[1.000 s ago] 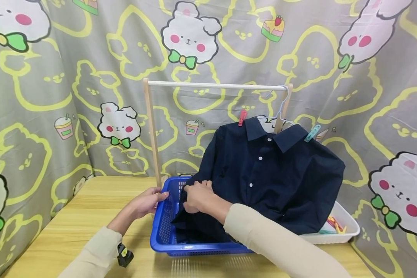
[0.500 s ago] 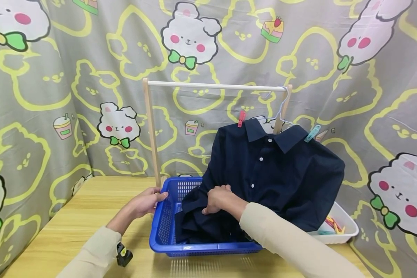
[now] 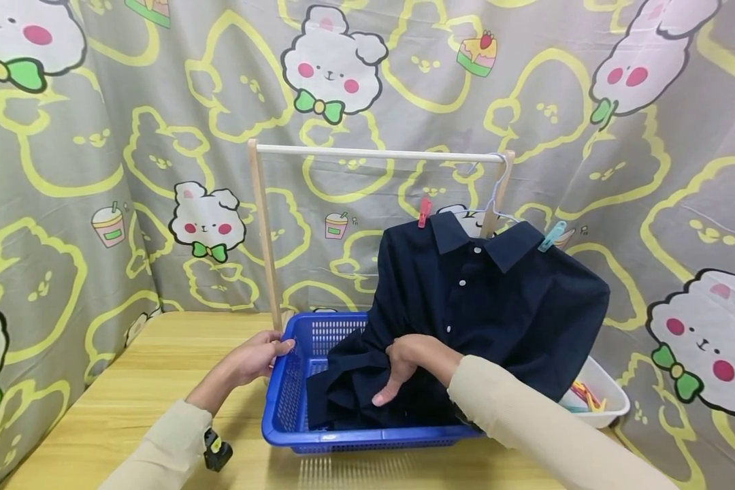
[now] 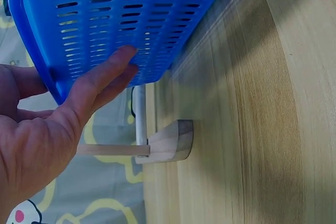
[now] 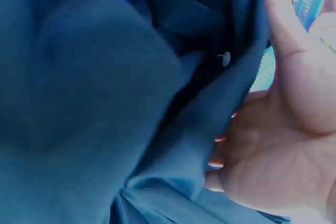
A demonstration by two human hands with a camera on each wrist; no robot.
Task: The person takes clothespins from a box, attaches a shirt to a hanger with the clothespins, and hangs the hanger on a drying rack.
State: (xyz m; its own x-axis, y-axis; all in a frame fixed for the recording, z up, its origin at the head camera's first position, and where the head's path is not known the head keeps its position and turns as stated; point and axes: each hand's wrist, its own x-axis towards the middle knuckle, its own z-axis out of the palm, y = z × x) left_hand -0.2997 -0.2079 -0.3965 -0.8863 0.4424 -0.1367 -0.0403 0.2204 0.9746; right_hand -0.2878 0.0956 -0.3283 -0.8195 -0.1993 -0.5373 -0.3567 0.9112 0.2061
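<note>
My left hand [image 3: 260, 357] grips the left rim of a blue plastic basket [image 3: 367, 435], thumb over the rim and fingers along the slotted outer wall [image 4: 100, 24]. A navy button-up shirt [image 3: 416, 292] on a pale blue wire hanger [image 3: 497, 194] hangs from the rack's right end; its lower part lies bunched in the basket. A red clothespin [image 3: 425, 213] and a teal clothespin [image 3: 552, 235] sit at the shirt's shoulders. My right hand [image 3: 407, 364] lies against the shirt's lower front, thumb spread away. In the right wrist view its fingertips are partly hidden behind a fabric fold.
A wooden rack with a white bar [image 3: 373, 152] stands behind the basket. To the right, partly behind the shirt, is a white tray [image 3: 615, 405] with several colored clothespins [image 3: 586, 395]. A patterned curtain [image 3: 337, 258] closes off the back of the wooden table [image 3: 184, 340].
My right hand has moved right and released the shirt's left part, which has dropped into folds in the basket, baring more of its left inside. My left hand stays on the rim.
</note>
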